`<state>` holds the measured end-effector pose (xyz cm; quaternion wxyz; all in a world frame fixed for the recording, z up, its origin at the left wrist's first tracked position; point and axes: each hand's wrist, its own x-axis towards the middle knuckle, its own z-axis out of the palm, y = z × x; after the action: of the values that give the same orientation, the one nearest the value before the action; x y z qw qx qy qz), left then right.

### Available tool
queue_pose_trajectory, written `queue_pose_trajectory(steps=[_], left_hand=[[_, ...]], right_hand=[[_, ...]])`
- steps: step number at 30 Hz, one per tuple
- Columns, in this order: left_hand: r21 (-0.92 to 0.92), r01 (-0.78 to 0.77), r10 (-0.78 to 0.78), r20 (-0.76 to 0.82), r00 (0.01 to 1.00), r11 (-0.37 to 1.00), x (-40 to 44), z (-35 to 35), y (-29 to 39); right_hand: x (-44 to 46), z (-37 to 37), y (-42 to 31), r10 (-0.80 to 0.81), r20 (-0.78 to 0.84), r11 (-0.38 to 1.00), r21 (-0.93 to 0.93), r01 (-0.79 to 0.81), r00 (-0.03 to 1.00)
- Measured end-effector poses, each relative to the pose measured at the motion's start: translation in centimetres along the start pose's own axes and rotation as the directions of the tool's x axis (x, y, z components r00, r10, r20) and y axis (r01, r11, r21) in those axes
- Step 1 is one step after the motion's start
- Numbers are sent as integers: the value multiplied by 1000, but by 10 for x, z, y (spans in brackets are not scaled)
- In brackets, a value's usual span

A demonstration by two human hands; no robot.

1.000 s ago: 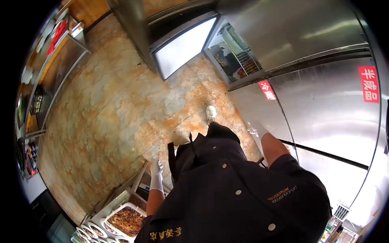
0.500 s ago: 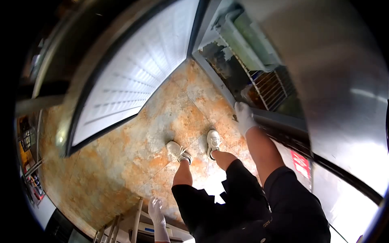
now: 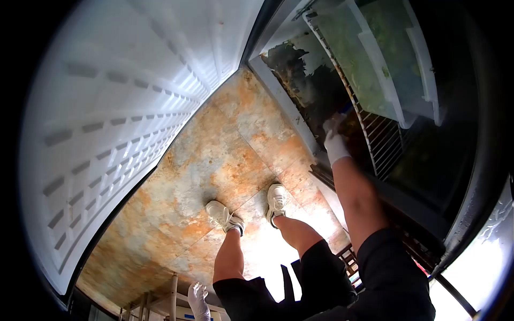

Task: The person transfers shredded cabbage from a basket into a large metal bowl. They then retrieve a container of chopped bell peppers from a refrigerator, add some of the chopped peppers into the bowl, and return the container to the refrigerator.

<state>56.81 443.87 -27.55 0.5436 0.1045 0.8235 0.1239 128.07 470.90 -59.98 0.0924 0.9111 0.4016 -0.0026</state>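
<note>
My right hand point(image 3: 334, 138), in a white glove, reaches into the open fridge compartment beside the wire shelf point(image 3: 379, 142). Its fingers stretch forward, blurred in the shadow, and I see nothing held in them. On that shelf stand a translucent tub point(image 3: 383, 80) with green contents and a second tub point(image 3: 425, 64) beside it. A small blue patch shows dimly near my right fingertips. Low in the view, my left hand point(image 3: 198, 300), also gloved in white, hangs with loosely bent fingers apart and nothing in them.
The white ribbed fridge door point(image 3: 123, 107) stands wide open on the left. Peeling dark lining point(image 3: 289, 67) covers the compartment's inner side. Stained tile floor point(image 3: 214, 150) lies around my shoes. A metal rack point(image 3: 173, 297) stands beside my left hand.
The fridge compartment has opened wider to view, with a second tub showing. My right hand has moved from the compartment's front edge into the interior. The white door fills more of the left side.
</note>
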Motion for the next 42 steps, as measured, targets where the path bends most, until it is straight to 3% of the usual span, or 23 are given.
queue_pose_trajectory(steps=[5, 6, 7, 8, 9, 12, 15, 16, 19, 20, 24, 27, 28, 29, 32, 34, 35, 37, 39, 41, 42], left_hand=[[58, 21, -22, 10, 1000, 998, -12, 5, 11], [64, 26, -27, 7, 1000, 998, -17, 7, 18], [67, 25, -26, 8, 1000, 997, -19, 8, 23], [47, 25, -25, 3, 1000, 999, -17, 5, 20], [50, 28, -28, 2, 1000, 998, -13, 1, 17], [107, 20, -22, 17, 1000, 994, -6, -9, 14], [44, 16, -18, 42, 999, 999, -12, -20, 11], [-1, 48, -48, 25, 999, 999, -13, -24, 8], [104, 48, -58, 92, 994, 993, -9, -40, 4], [65, 21, -27, 91, 995, 998, -10, -43, 2], [332, -201, 162, 144, 976, 922, 3, -84, -21], [59, -84, 80, 65, 995, 995, -25, -87, 10], [41, -92, 89, 66, 994, 995, -36, -85, 28], [-12, 37, -36, 27, 999, 999, -48, -81, 45], [231, -267, 243, 127, 962, 936, -57, -85, 59], [326, -499, 470, 166, 867, 803, -72, -60, 112], [438, -622, 610, 190, 769, 648, -94, -48, 152], [614, -751, 807, 302, 508, 243, -148, -33, 253], [746, -627, 911, 389, 137, -224, -172, -43, 323], [742, -625, 957, 289, -25, -240, -199, -32, 401], [744, -637, 959, 281, 26, -201, -198, -28, 425]], right_hand=[[45, -18, -81, -240, -31, 938, 250, 240, 970], [42, -20, -97, -43, 82, 795, 606, -16, 996], [38, -22, -113, 156, 191, 474, 847, -243, 969], [34, -24, -137, 280, 606, -359, 786, -504, 745], [36, -27, -150, -3, 885, -940, 156, -304, 465], [12, -43, -123, 169, 861, -892, 341, -297, 481], [40, -15, -90, -138, 737, -938, 117, -327, 661], [53, -34, -103, -50, 824, -981, 64, -180, 564], [56, -64, -131, 142, 812, -952, 268, -145, 566], [61, -47, -129, 142, 820, -950, 270, -157, 554], [65, 4, -91, 6, 713, -977, 153, -147, 701], [68, 87, -24, -168, 711, -982, -178, -56, 683], [48, 36, -48, -9, 798, -999, 13, -32, 603], [27, -19, -75, 151, 853, -978, 204, -53, 500], [-4, -96, -108, 318, 855, -901, 407, -151, 408], [0, -134, -124, 417, 827, -831, 515, -211, 377], [-11, -144, -126, 426, 824, -820, 526, -227, 373], [-40, -156, -131, 374, 846, -840, 483, -246, 380], [-70, -171, -134, 319, 867, -861, 434, -265, 383], [-96, -182, -132, 267, 882, -873, 392, -291, 388], [-105, -188, -131, 246, 887, -874, 377, -307, 391]])
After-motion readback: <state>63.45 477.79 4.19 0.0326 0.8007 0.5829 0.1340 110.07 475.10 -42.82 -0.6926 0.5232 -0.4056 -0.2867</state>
